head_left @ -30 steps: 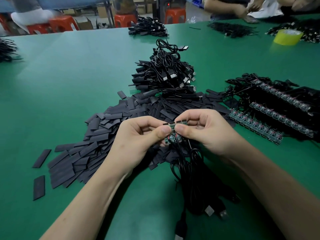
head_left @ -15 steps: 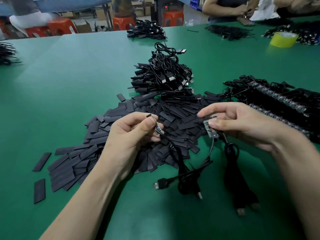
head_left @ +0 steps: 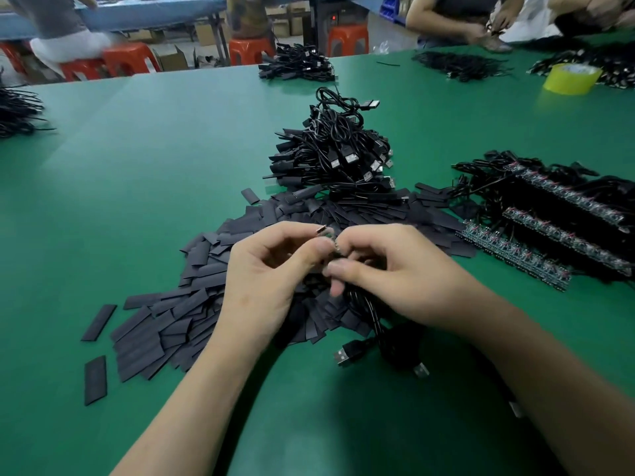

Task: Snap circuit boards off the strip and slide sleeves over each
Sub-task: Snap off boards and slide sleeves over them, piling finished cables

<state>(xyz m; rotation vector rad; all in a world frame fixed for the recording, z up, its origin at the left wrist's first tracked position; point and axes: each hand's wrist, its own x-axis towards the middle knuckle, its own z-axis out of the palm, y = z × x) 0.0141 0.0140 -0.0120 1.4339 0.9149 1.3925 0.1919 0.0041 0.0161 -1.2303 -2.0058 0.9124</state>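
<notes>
My left hand [head_left: 264, 280] and my right hand [head_left: 388, 273] meet over the heap of flat black sleeves [head_left: 192, 297]. Each pinches a small circuit board [head_left: 328, 235] between thumb and forefinger, the two boards close together and mostly hidden by my fingers. Black cables [head_left: 374, 324] hang from the boards down to the table, ending in USB plugs [head_left: 347, 353]. Strips of joined circuit boards [head_left: 515, 254] with cables lie at the right.
A pile of sleeved cables [head_left: 336, 159] sits behind the sleeves. A yellow tape roll [head_left: 572, 79] stands at the back right. More cable bundles [head_left: 297, 65] lie along the far edge, where other people work. Red stools [head_left: 347, 39] stand beyond the green table [head_left: 137, 166].
One second ago both hands held the boards together; they then pulled apart with one board each, and now they have come back together over the sleeves.
</notes>
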